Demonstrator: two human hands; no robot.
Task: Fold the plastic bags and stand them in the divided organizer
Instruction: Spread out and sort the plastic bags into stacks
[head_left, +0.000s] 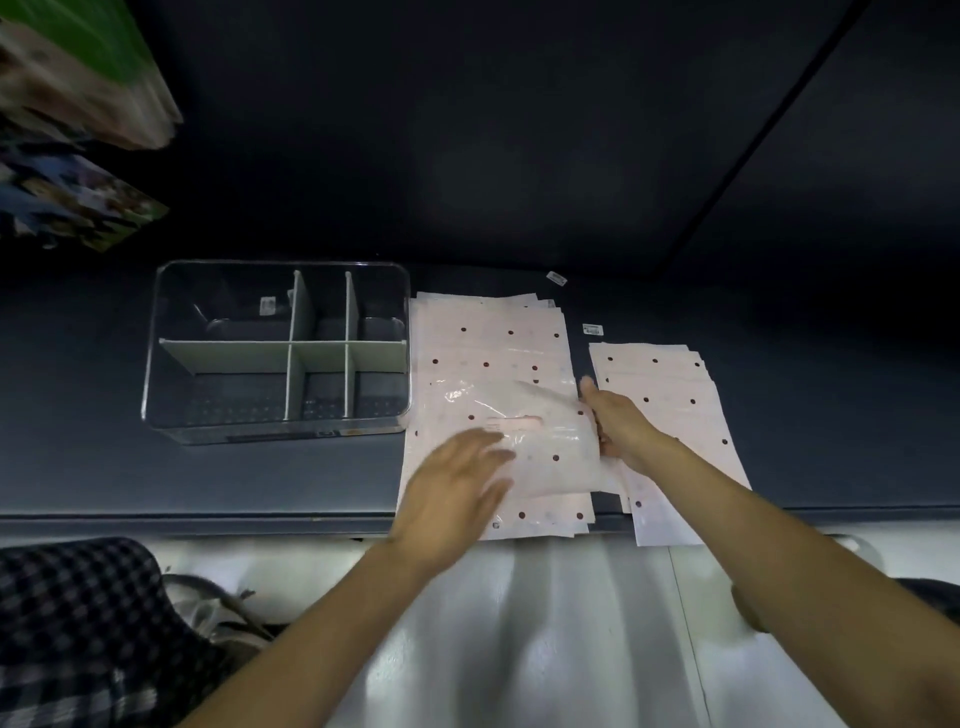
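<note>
Left hand (457, 488) flat, fingers spread; right hand (618, 426) pinching.

The plastic bags (488, 343) in front of me are pale pink with dark red dots. The organizer (275, 351) is clear with grey-white dividers (291, 358). The tabletop (208, 478) is dark blue-grey. My checked cloth (78, 623) is black and grey.

Glossy plastic bags (488, 364), clear plastic organizer (275, 353), seemingly matt counter (208, 483).
</note>
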